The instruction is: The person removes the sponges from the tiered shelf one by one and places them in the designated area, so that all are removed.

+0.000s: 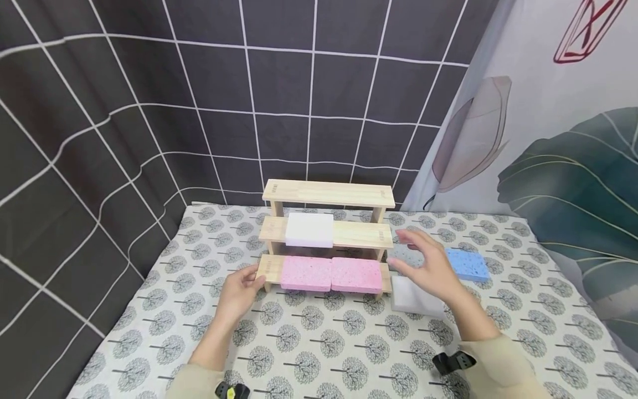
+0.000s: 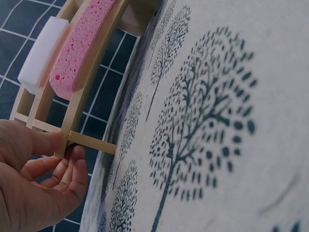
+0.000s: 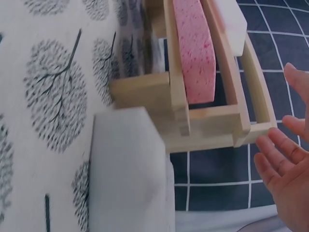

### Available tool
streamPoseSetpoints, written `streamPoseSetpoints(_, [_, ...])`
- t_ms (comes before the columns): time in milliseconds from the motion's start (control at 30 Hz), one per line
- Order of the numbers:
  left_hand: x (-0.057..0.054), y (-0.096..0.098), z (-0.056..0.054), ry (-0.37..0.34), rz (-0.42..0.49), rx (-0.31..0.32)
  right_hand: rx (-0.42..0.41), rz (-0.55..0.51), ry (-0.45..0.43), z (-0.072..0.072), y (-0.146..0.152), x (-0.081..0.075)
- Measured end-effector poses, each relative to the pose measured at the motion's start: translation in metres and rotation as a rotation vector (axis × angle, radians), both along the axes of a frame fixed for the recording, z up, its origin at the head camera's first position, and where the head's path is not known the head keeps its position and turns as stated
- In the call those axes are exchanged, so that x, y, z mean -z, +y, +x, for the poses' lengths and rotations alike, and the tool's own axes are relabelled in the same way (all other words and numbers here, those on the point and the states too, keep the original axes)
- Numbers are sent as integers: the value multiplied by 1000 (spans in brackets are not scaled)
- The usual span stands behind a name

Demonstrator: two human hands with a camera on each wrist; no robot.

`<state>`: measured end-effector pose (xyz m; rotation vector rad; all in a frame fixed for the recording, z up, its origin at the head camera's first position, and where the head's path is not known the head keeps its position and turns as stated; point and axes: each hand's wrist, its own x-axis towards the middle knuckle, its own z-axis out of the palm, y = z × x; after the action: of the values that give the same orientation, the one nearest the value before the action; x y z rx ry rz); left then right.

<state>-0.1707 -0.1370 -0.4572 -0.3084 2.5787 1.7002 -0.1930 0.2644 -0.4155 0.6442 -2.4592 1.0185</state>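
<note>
A three-step wooden rack [image 1: 326, 193] stands on the cloth. Two pink sponges [image 1: 306, 274] lie side by side on its lowest step, and a white sponge block [image 1: 309, 230] sits on the left half of the middle step. My left hand [image 1: 238, 295] pinches the left end of the lowest step, thumb above and fingers curled beneath, as the left wrist view shows. Just off the rack's right end, my right hand [image 1: 430, 267] is spread with thumb and fingers apart, holding nothing. Below it on the cloth rests another white block [image 1: 416, 297].
A blue sponge [image 1: 467, 265] lies right of my right hand. Partly hidden behind that hand is a greyish sponge [image 1: 405, 255]. The tree-print cloth [image 1: 309, 338] covers the table. A dark gridded curtain [image 1: 279, 83] hangs behind, with a leaf-patterned one [image 1: 563, 160] at right.
</note>
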Motion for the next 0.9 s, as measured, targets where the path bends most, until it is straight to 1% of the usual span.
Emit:
streamPoseSetpoints(233, [-1, 0, 0, -12, 10, -3, -7, -22, -78, -7, -18, -8])
streamPoseSetpoints(467, [-1, 1, 0, -6, 19, -3, -40, -27, -73, -20, -34, -13])
streamPoseSetpoints(700, [-2, 1, -1, -3, 17, -10, -75, -63, -148, -28, -50, -17])
streamPoseSetpoints(767, [-1, 1, -1, -3, 14, -11, -87, -56, -153, -31, -55, -18])
streamPoseSetpoints(900, [-1, 1, 0, -3, 19, -10, -88, -16, -132, -36, -64, -19])
